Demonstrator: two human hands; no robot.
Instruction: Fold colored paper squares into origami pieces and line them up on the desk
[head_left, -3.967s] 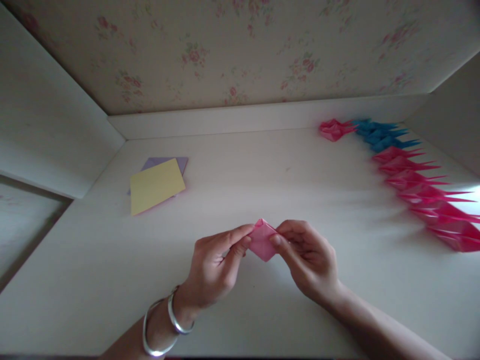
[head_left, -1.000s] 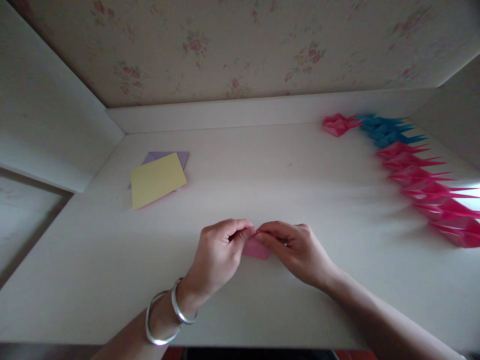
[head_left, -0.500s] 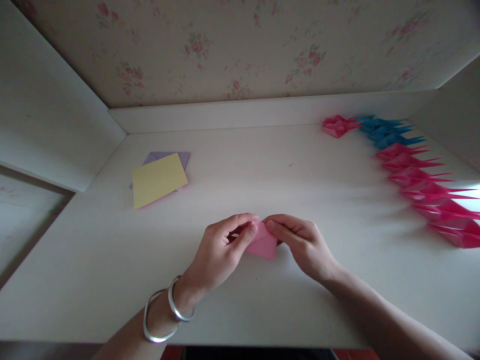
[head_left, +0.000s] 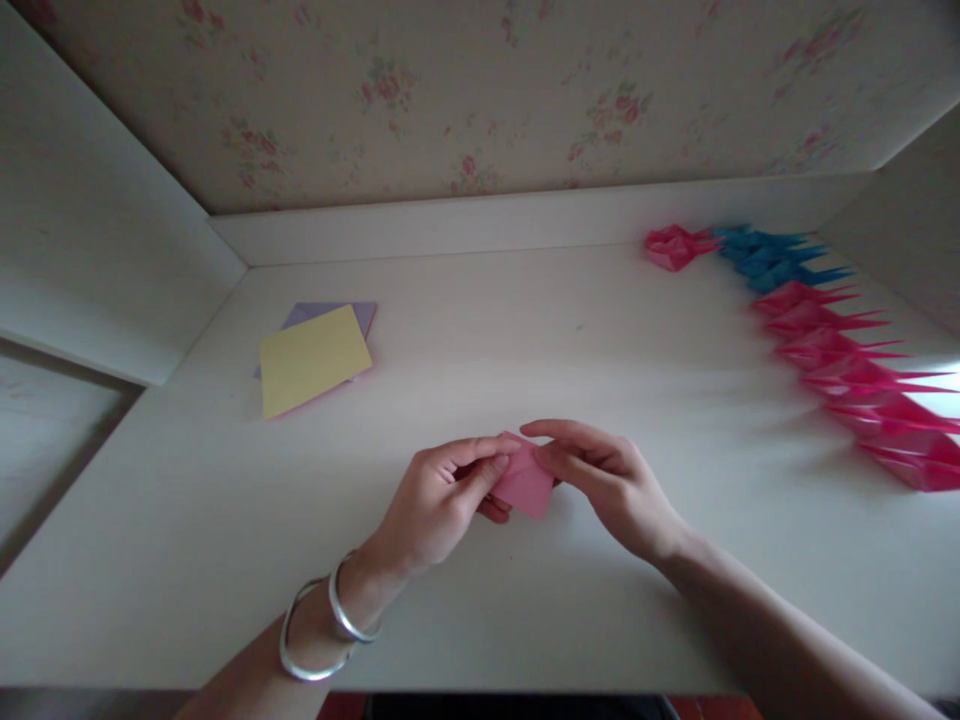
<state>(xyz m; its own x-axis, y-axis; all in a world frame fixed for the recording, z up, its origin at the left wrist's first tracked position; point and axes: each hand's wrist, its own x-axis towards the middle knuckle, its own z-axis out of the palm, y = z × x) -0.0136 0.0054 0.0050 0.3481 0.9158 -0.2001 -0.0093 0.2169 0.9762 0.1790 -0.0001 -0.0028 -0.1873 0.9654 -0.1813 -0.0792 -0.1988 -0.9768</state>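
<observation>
A small piece of folded pink paper (head_left: 526, 486) is held just above the white table, between my two hands. My left hand (head_left: 444, 497) pinches its left side with thumb and index finger, the other fingers curled beneath. On the upper right side of the paper rests the thumb of my right hand (head_left: 611, 487), with fingers behind it, partly hidden. The right index finger is raised off the paper and reaches over its top corner. Two silver bangles (head_left: 349, 605) circle my left wrist.
Yellow paper (head_left: 315, 362) lies over purple sheets (head_left: 366, 314) at the left. Along the right stand several folded pink paper figures (head_left: 832, 350) and blue ones (head_left: 776, 262), with one pink figure (head_left: 675, 247) by the back ledge. White panels bound the table (head_left: 480, 340).
My right index finger has lifted from the paper's top edge. The left fingers have shifted, with fingertips now showing below the paper, and more of its top corner is visible.
</observation>
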